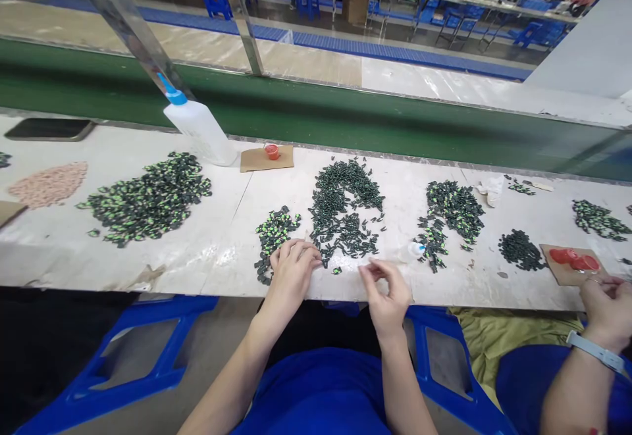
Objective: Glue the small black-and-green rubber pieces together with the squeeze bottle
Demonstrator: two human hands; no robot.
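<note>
My left hand (292, 270) rests at the near edge of the table, its fingers curled together with the tips hidden from clear sight. It lies between a small pile of dark pieces with yellow-green marks (272, 228) and a larger heap of slim dark-green pieces (345, 188). To its right, my right hand (388, 293) hovers over the bare tabletop with thumb and forefinger pinched; anything in them is too small to make out. A single dark-and-green piece (337, 270) lies between the hands. Beside the right hand lies a small clear bottle with a blue tip (415, 249).
A white squeeze bottle (200, 126) and a cardboard piece with a red cup (271, 152) stand at the back. A big pile of dark-green pieces (148, 198) spreads left. More piles (454, 208) lie right, near a co-worker's hand (607, 307). A green belt (316, 119) runs behind.
</note>
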